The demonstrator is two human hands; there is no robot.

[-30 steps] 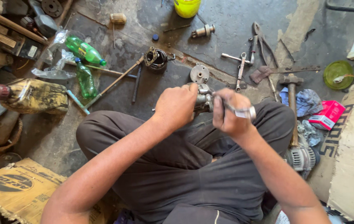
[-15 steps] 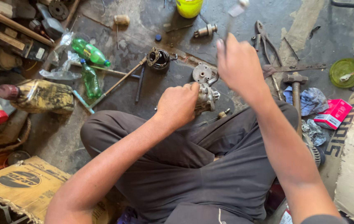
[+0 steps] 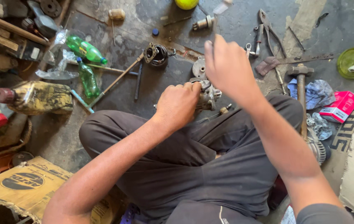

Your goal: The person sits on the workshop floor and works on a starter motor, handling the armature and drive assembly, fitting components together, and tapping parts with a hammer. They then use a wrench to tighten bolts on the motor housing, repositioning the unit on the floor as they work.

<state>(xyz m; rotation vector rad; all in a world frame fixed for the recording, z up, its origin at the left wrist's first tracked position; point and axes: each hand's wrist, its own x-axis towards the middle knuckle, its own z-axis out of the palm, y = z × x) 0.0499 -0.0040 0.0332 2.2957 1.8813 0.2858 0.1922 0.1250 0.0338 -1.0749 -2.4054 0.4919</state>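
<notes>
I sit cross-legged on a stained concrete floor. My left hand [image 3: 179,105] grips a small grey metal engine part [image 3: 208,94] that rests in front of my knees. Raised above that part and blurred is my right hand [image 3: 226,68], seen from the back. It is closed on a thin tool [image 3: 220,8] whose pale end sticks up past the fingers. A slim screwdriver-like piece [image 3: 222,110] lies against my trouser leg beside the part.
A round metal housing [image 3: 157,54] on a long rod, two green bottles [image 3: 86,49], a dirty yellow jug [image 3: 40,97], pliers [image 3: 268,29], a hammer [image 3: 300,83], blue rags [image 3: 316,93], a red box [image 3: 342,105], a green lid [image 3: 353,61] and a cardboard box [image 3: 23,186] surround me.
My right hand left the part, swung up high with the tool, and now comes back down toward it. The left hand has kept its grip on the part.
</notes>
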